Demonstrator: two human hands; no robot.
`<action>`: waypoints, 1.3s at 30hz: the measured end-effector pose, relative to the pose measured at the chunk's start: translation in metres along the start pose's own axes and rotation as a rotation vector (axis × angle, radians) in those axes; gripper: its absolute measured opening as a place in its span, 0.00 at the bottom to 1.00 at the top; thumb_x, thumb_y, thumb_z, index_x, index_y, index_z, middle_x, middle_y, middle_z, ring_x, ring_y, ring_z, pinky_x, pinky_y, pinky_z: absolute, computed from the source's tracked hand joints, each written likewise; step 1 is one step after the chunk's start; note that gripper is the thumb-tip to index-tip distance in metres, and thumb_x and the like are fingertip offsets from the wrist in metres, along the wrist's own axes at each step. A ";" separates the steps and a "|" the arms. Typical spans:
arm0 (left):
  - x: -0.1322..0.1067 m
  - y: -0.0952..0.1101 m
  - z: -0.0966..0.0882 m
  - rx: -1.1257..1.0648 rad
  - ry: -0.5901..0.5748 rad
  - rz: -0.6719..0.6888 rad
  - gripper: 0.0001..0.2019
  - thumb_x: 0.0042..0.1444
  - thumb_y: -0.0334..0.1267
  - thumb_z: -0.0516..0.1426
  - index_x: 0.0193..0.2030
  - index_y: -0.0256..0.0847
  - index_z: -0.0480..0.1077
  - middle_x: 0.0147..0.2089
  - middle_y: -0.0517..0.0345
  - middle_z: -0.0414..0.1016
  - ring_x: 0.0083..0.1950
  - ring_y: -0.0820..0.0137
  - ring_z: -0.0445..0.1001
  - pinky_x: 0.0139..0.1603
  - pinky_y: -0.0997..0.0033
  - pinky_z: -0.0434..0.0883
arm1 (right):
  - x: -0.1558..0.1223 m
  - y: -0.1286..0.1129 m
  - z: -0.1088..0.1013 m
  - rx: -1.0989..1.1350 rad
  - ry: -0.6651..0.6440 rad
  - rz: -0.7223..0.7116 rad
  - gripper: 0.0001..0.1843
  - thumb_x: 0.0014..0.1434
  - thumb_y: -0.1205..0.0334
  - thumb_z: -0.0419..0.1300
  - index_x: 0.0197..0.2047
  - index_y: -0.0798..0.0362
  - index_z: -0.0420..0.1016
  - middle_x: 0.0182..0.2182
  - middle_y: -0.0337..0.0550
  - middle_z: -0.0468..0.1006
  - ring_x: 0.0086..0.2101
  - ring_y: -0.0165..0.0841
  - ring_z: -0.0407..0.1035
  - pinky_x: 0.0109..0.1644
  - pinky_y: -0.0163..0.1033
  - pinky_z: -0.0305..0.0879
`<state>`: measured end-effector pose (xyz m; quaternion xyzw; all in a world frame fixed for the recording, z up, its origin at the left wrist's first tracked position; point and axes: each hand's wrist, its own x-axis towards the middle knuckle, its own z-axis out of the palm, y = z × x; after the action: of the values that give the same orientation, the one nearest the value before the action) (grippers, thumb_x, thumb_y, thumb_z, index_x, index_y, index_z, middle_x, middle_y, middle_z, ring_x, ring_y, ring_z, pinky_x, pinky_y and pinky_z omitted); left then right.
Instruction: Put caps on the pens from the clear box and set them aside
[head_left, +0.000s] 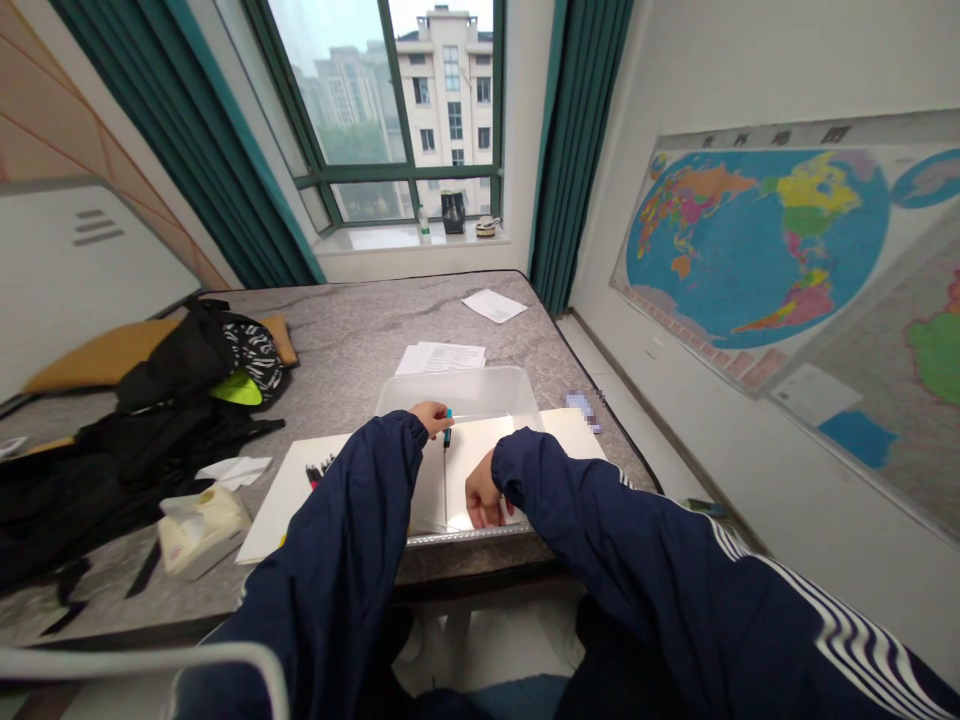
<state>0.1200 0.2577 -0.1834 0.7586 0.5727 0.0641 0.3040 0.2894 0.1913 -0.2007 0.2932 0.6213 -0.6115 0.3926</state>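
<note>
A clear plastic bin stands in front of me on the grey mattress, with white sheets showing in and around it. My left hand is over the bin's left part, its fingers closed on a teal and black pen held roughly upright. Deep in the bin near its front wall, my right hand points downward with bent fingers. Whatever lies under those fingertips is hidden. Several dark and red pens rest on the white board to the left, partly covered by my left sleeve.
A tissue pack and a black bag lie to the left. Papers are behind the bin, another sheet farther back. The mattress's right edge runs alongside a wall with maps. A white rail crosses the lower left.
</note>
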 end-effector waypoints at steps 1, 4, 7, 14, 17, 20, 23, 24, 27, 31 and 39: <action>-0.001 0.001 -0.001 0.015 -0.008 0.003 0.09 0.53 0.41 0.55 0.30 0.37 0.69 0.28 0.60 0.73 0.22 0.76 0.72 0.27 0.78 0.65 | 0.002 0.001 -0.001 -0.006 -0.007 -0.001 0.21 0.31 0.74 0.72 0.34 0.59 0.75 0.27 0.36 0.77 0.30 0.32 0.73 0.34 0.35 0.70; -0.002 0.003 -0.001 0.044 -0.020 0.017 0.10 0.55 0.41 0.54 0.31 0.36 0.69 0.29 0.60 0.73 0.23 0.76 0.72 0.26 0.78 0.65 | 0.005 0.005 -0.003 0.000 -0.031 -0.025 0.21 0.34 0.71 0.71 0.35 0.57 0.74 0.28 0.36 0.77 0.30 0.32 0.73 0.34 0.37 0.71; -0.002 0.004 0.000 0.054 -0.031 0.016 0.09 0.55 0.40 0.54 0.32 0.36 0.70 0.30 0.59 0.74 0.23 0.76 0.73 0.25 0.79 0.65 | 0.004 0.005 -0.004 0.001 -0.047 -0.071 0.22 0.34 0.68 0.73 0.36 0.57 0.74 0.27 0.36 0.76 0.30 0.32 0.73 0.34 0.36 0.70; -0.003 0.005 0.003 -0.037 -0.106 -0.029 0.07 0.54 0.35 0.54 0.36 0.35 0.70 0.36 0.55 0.79 0.23 0.78 0.72 0.25 0.80 0.66 | -0.004 0.002 -0.010 -0.014 0.235 -0.092 0.23 0.33 0.67 0.73 0.36 0.57 0.75 0.23 0.34 0.75 0.26 0.28 0.70 0.33 0.33 0.68; -0.004 0.005 0.004 -0.048 -0.089 -0.036 0.07 0.54 0.34 0.54 0.37 0.35 0.70 0.37 0.53 0.80 0.23 0.77 0.73 0.24 0.80 0.67 | -0.006 0.001 -0.009 -0.057 0.365 -0.056 0.17 0.36 0.71 0.71 0.34 0.57 0.76 0.20 0.33 0.73 0.24 0.27 0.69 0.31 0.31 0.66; -0.006 0.006 0.005 -0.022 -0.082 -0.042 0.08 0.53 0.35 0.54 0.37 0.35 0.71 0.37 0.54 0.80 0.24 0.77 0.73 0.25 0.81 0.67 | -0.010 -0.001 -0.004 -0.118 0.483 -0.049 0.11 0.42 0.71 0.67 0.33 0.57 0.78 0.20 0.35 0.75 0.24 0.28 0.70 0.31 0.31 0.65; -0.010 0.011 0.007 0.026 -0.123 -0.059 0.07 0.51 0.34 0.54 0.34 0.36 0.72 0.35 0.55 0.80 0.25 0.76 0.75 0.26 0.81 0.68 | -0.014 -0.006 0.004 -0.165 0.627 -0.039 0.07 0.46 0.67 0.65 0.33 0.58 0.79 0.23 0.40 0.77 0.26 0.30 0.72 0.30 0.31 0.65; -0.012 0.013 0.008 0.037 -0.140 -0.063 0.07 0.51 0.34 0.54 0.33 0.36 0.73 0.34 0.55 0.80 0.25 0.76 0.75 0.26 0.80 0.68 | -0.015 -0.007 0.007 -0.175 0.682 -0.045 0.07 0.48 0.65 0.64 0.33 0.58 0.79 0.25 0.41 0.78 0.26 0.29 0.72 0.29 0.30 0.65; -0.016 0.020 0.012 0.041 -0.156 -0.040 0.07 0.50 0.34 0.53 0.29 0.37 0.72 0.33 0.56 0.80 0.23 0.76 0.74 0.27 0.79 0.69 | -0.017 -0.012 0.016 -0.199 0.835 -0.062 0.09 0.53 0.62 0.60 0.34 0.58 0.79 0.29 0.44 0.80 0.27 0.28 0.73 0.29 0.29 0.65; -0.021 0.024 0.018 0.032 -0.097 0.001 0.07 0.50 0.33 0.53 0.31 0.38 0.72 0.34 0.58 0.80 0.21 0.77 0.73 0.27 0.80 0.69 | -0.017 -0.013 0.023 -0.270 0.935 -0.037 0.10 0.54 0.63 0.60 0.35 0.56 0.80 0.29 0.43 0.81 0.28 0.27 0.74 0.32 0.27 0.65; -0.027 0.031 0.017 0.127 -0.093 -0.030 0.08 0.52 0.34 0.54 0.33 0.37 0.75 0.36 0.56 0.81 0.28 0.74 0.76 0.32 0.78 0.70 | -0.035 -0.005 0.014 -0.376 1.206 0.152 0.13 0.56 0.58 0.59 0.42 0.49 0.82 0.39 0.44 0.81 0.38 0.32 0.75 0.40 0.30 0.64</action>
<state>0.1439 0.2214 -0.1738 0.7698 0.5722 -0.0124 0.2826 0.3051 0.1813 -0.1672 0.5554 0.8073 -0.1900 0.0607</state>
